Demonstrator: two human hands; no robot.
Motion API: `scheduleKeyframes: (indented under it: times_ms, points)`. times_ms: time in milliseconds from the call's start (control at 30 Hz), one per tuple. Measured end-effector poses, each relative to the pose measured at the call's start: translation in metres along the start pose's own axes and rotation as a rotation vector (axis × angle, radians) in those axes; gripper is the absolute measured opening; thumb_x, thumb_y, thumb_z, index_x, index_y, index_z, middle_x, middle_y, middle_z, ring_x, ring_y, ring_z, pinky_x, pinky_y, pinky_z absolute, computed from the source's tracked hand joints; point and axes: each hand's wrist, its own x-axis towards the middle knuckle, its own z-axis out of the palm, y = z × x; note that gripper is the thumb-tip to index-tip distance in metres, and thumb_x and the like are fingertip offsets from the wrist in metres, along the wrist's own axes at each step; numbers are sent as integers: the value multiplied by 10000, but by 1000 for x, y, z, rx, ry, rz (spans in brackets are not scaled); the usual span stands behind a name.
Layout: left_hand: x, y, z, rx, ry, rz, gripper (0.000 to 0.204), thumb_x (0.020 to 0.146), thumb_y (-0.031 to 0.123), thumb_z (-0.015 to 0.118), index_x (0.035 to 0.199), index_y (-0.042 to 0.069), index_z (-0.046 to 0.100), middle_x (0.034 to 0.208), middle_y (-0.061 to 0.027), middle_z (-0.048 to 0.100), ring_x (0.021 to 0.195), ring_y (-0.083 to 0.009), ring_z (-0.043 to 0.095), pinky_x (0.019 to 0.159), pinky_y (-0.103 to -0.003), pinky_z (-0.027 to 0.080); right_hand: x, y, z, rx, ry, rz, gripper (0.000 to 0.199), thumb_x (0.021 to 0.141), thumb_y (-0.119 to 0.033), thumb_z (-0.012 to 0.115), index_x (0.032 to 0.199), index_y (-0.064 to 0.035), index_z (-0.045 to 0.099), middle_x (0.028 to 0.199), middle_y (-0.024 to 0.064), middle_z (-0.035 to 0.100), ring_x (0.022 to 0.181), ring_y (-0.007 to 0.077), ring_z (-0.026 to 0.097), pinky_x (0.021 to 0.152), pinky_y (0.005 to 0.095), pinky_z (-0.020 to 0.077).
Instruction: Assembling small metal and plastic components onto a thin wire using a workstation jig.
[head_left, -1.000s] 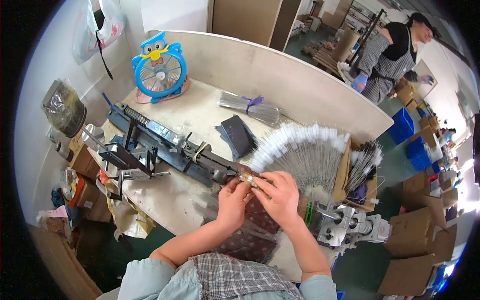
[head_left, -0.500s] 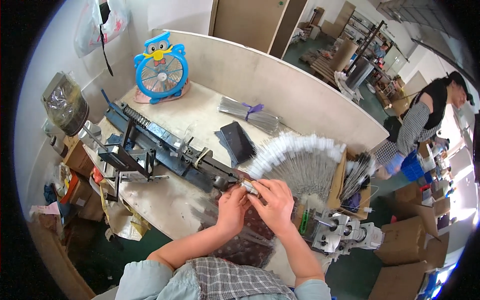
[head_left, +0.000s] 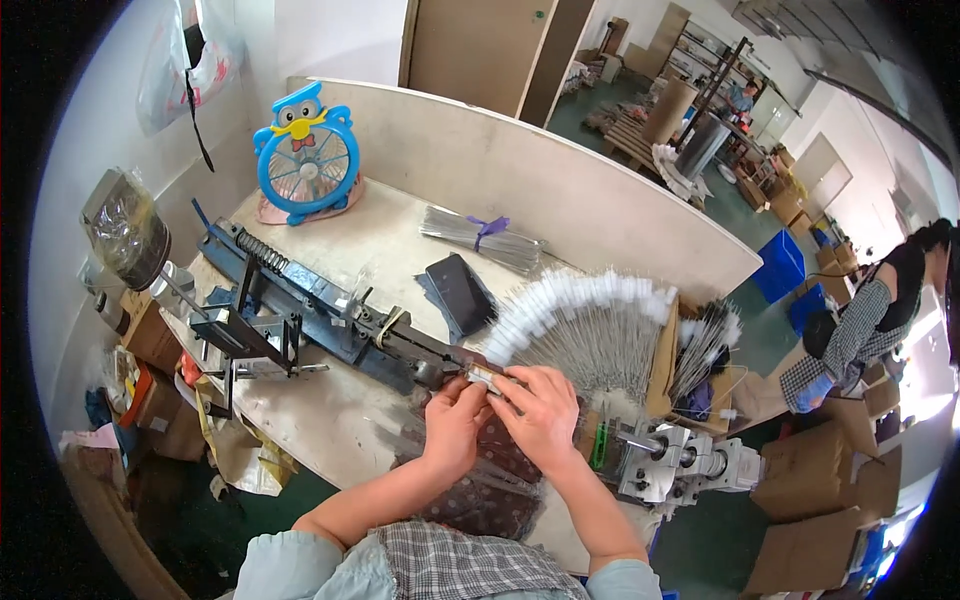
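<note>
My left hand [head_left: 453,428] and my right hand [head_left: 541,412] meet at the near end of a long dark metal bench fixture [head_left: 345,322]. Between their fingertips is a small white piece [head_left: 484,377], partly hidden by the fingers; its exact kind does not show. Both hands are closed in a pinch on it. Just beyond my right hand, many thin metal wires with white tips [head_left: 580,335] lie spread in a fan. Under my wrists a dark dotted cloth [head_left: 490,505] covers the table edge.
A blue character-shaped fan [head_left: 308,165], a tied wire bundle [head_left: 482,240] and a dark phone [head_left: 460,290] lie toward the back. A metal clamp-like machine [head_left: 685,462], a green-handled tool [head_left: 599,445] and a cardboard box [head_left: 662,370] stand at right. Another person [head_left: 865,315] bends over farther right.
My view has shifted slightly, so the bench things sit a little left and lower. My hands stay together at the fixture's end. The other person has bent and moved right.
</note>
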Motion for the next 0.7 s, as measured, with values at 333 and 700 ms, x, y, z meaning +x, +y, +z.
scheduleKeyframes:
  times_ms: [333, 700]
  points:
    - [11, -9, -9, 27, -54, 21, 269, 939, 265, 412, 1015, 53, 559, 1007, -61, 598, 930, -174, 572, 812, -321, 459, -2, 4, -9, 58, -8, 23, 316, 706, -307, 714, 972, -143, 664, 990, 14, 617, 936, 217, 574, 761, 351, 460]
    - [10, 2, -10, 92, 124, -19, 554, 941, 542, 363, 1127, 23, 412, 993, -91, 445, 979, -238, 479, 952, -407, 378, -24, 14, -8, -57, -76, 32, 47, 693, -103, 576, 697, -57, 567, 795, 66, 547, 889, 225, 476, 784, 334, 377]
